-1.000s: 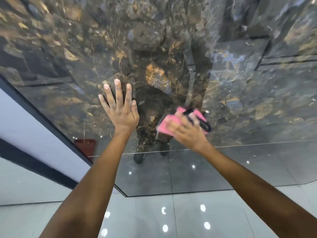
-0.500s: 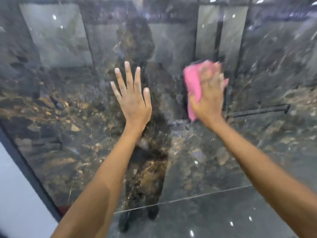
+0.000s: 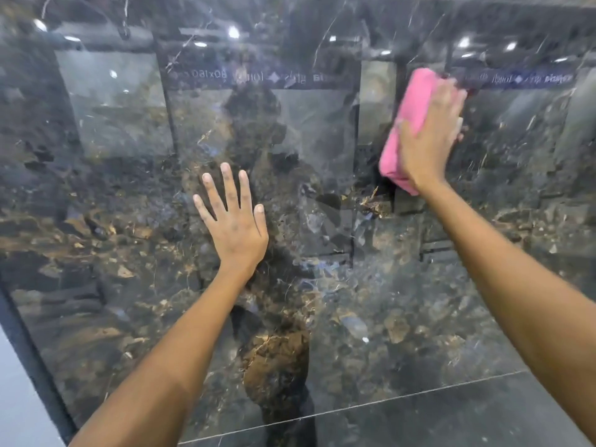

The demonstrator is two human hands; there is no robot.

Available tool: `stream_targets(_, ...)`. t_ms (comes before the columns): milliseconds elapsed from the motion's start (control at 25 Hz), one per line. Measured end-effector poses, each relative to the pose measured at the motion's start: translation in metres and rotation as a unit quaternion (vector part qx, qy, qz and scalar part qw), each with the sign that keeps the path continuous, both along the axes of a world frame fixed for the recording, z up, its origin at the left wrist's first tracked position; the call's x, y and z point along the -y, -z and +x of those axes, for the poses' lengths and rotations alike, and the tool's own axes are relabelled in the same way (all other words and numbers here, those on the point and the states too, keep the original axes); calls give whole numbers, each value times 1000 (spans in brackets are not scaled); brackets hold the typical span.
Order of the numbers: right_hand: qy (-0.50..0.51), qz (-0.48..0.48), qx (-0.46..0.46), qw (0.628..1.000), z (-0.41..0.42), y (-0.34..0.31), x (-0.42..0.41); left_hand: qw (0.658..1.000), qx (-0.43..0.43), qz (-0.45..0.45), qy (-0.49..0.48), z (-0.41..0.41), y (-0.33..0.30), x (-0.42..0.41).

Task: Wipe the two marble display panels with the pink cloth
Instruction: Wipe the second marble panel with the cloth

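A dark glossy marble panel [image 3: 122,221] with gold and brown veins fills the head view. My left hand [image 3: 233,222] lies flat on it near the middle, fingers spread and straight. My right hand [image 3: 430,137] presses a folded pink cloth [image 3: 409,114] against the panel at the upper right, fingers laid over the cloth. The cloth sticks out to the left of the hand and below it. Only one panel face shows; a second panel is not distinguishable.
A black frame edge [image 3: 29,359] runs down the left side, with a pale wall [image 3: 16,408] beyond it. The polished surface mirrors ceiling lights, other panels and a standing person. A thin reflected floor line [image 3: 354,404] crosses the bottom.
My right hand has carried the pink cloth from low on the panel up and to the right. The view has tilted upward. My left hand stays flat on the marble.
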State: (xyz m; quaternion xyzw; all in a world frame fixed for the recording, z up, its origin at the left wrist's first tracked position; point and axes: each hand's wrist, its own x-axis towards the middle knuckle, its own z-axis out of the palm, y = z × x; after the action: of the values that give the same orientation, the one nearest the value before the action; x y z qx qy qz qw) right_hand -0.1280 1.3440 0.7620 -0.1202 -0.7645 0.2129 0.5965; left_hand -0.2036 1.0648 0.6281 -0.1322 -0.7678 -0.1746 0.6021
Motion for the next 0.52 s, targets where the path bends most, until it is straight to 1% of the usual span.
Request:
stream_targets(40, 0, 70, -1, 998, -7, 7, 23, 1000, 1, 3, 0, 1, 0, 0)
stream_targets(80, -16, 206, 13, 978, -13, 28, 42, 1000, 0, 13, 2, 3, 1, 0)
stream_targets(120, -40, 366, 38, 929, -13, 58, 56, 1000, 0, 29, 13, 6, 0, -3)
stream_targets(160, -55, 496, 64, 864, -11, 87, 55, 998, -1, 46, 31, 10, -5, -7)
stream_targets(200, -52, 575, 89, 812, -7, 105, 40, 997, -7, 55, 53, 13, -14, -12)
stream_targets(240, -42, 597, 96, 795, -4, 108, 16, 996, -19, 52, 72, 15, -26, -18)
stream_targets(280, -35, 568, 88, 818, 0, 99, -9, 995, -30, 45, 84, 15, -41, -25)
stream_targets(320, -22, 490, 73, 868, 1, 79, -31, 995, -34, 41, 85, 14, -57, -31)
stream_targets(360, -9, 373, 55, 926, 4, 53, -48, 996, -33, 44, 71, 13, -69, -36)
stream_targets(400, 9, 237, 22, 971, 6, 14, -59, 997, -32, 50, 45, 11, -77, -42)
stream_targets(440, 17, 122, -20, 992, 8, -27, -60, 998, -32, 55, 17, 8, -79, -46)
stream_targets(480, 16, 57, -46, 997, 9, -60, -47, 998, -32, 57, -1, 6, -78, -48)
stream_targets(520, 10, 51, -65, 997, 6, -79, -24, 998, -32, 53, -10, 4, -75, -48)
